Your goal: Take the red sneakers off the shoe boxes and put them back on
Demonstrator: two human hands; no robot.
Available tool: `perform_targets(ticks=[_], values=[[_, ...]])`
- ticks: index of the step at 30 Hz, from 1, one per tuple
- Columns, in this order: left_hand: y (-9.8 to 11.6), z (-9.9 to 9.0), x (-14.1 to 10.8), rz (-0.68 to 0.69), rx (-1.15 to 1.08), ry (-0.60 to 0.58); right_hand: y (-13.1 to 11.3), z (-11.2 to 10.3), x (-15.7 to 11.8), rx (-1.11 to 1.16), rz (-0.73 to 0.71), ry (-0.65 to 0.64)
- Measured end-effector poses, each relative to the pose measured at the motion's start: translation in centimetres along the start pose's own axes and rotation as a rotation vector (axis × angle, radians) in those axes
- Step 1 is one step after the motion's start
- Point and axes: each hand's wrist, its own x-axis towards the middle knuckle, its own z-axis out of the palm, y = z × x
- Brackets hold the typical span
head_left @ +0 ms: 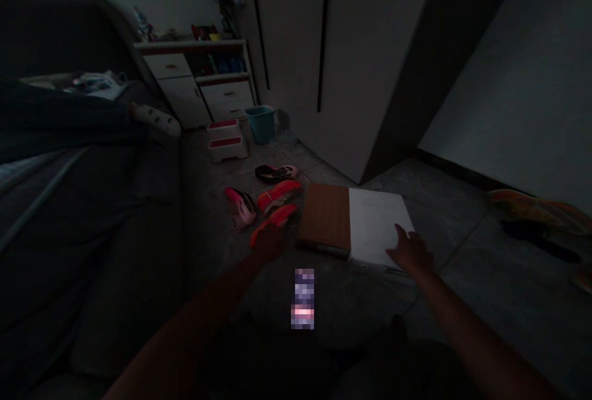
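Observation:
My left hand [271, 241] is at the near end of an orange-red shoe [283, 215]; its fingers are dark, and their grip is hard to make out. On the right, my right hand [411, 251] reaches over the near right corner of a white box [377, 221], thumb and fingers apart. A brown box [326, 215] lies against the white one's left side. Beyond the left hand lie another orange-red shoe [280, 195], a pink and black shoe [241, 208] and a dark shoe with a pale end [276, 173].
A lit, blurred phone screen [303, 299] is on the near floor. Farther back stand a red-topped step stool [227, 146], a teal bucket [261, 124] and a wardrobe [356, 67]. Someone's socked foot [157, 121] rests on the left couch. An orange-yellow item [539, 210] lies at right.

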Motion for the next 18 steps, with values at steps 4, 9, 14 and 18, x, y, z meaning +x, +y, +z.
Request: perform_targets(ticks=[4,9,14,18], values=[[-4.7,-0.3,-3.0,-0.001,0.196,0.061,-6.5,2.1,-3.8,0.138,-0.185,-0.172],[-6.5,0.8,-2.4,-0.215,0.135,0.143,-7.2,4.8,-5.5,0.249,-0.328,-0.265],[-7.0,1.3,-0.6,-0.195,0.086,0.224,-5.9,4.8,-5.0,0.198,-0.325,-0.224],[-7.8,0.5,-0.1,-0.171,0.014,0.224,-7.4,4.4,-5.1,0.120,-0.340,-0.235]])
